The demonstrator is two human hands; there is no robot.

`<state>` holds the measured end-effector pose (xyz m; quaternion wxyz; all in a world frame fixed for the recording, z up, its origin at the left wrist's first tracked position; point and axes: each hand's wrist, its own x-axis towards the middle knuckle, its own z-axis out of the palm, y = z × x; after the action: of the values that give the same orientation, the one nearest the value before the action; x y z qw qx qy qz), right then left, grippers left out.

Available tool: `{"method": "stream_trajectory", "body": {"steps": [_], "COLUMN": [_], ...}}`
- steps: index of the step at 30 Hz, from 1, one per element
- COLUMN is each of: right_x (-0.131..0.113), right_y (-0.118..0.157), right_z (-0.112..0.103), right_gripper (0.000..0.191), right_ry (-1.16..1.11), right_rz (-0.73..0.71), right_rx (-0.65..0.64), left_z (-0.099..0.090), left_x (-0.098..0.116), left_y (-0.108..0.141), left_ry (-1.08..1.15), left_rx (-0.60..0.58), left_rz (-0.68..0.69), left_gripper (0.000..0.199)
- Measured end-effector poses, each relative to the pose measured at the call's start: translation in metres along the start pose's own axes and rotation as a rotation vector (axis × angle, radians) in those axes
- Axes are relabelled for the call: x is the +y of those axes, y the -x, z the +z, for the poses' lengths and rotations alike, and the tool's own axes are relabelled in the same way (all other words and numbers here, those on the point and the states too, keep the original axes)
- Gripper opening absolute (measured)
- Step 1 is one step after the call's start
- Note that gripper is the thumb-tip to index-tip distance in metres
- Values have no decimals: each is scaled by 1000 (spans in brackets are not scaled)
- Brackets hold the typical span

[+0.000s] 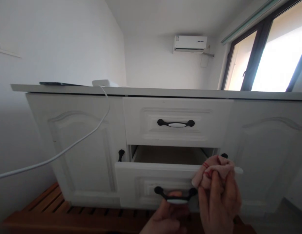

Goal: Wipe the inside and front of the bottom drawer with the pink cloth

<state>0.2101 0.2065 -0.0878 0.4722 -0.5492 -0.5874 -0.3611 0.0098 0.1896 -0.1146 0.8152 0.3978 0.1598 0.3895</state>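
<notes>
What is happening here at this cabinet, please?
A person's left hand holds the black handle of the lower drawer, which is pulled partly open. The right hand presses a bunched pink cloth against the drawer's front, near its top right corner. The upper drawer is shut. A white cable hangs down in front of the cabinet's left door.

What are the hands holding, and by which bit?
Left hand: the lower drawer handle, by its middle. Right hand: a pink cloth, by its bunched folds.
</notes>
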Motion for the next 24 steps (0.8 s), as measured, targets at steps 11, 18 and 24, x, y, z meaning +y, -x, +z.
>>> {"method": "stream_trajectory", "body": {"steps": [11, 18, 24], "right_x": [50, 3, -52], "right_y": [-16, -14, -37], "right_z": [65, 106, 106], "right_gripper": [66, 76, 63], "right_ry": [-91, -59, -69], "right_rz": [178, -84, -398], "right_rx": [130, 16, -30], "left_z": [-6, -23, -68], "left_x": [25, 13, -87], "left_y": [-45, -53, -29], "left_ry": [103, 140, 188], "left_rx": [310, 432, 594], "left_rz": [162, 147, -83], "left_gripper": [52, 48, 42]}}
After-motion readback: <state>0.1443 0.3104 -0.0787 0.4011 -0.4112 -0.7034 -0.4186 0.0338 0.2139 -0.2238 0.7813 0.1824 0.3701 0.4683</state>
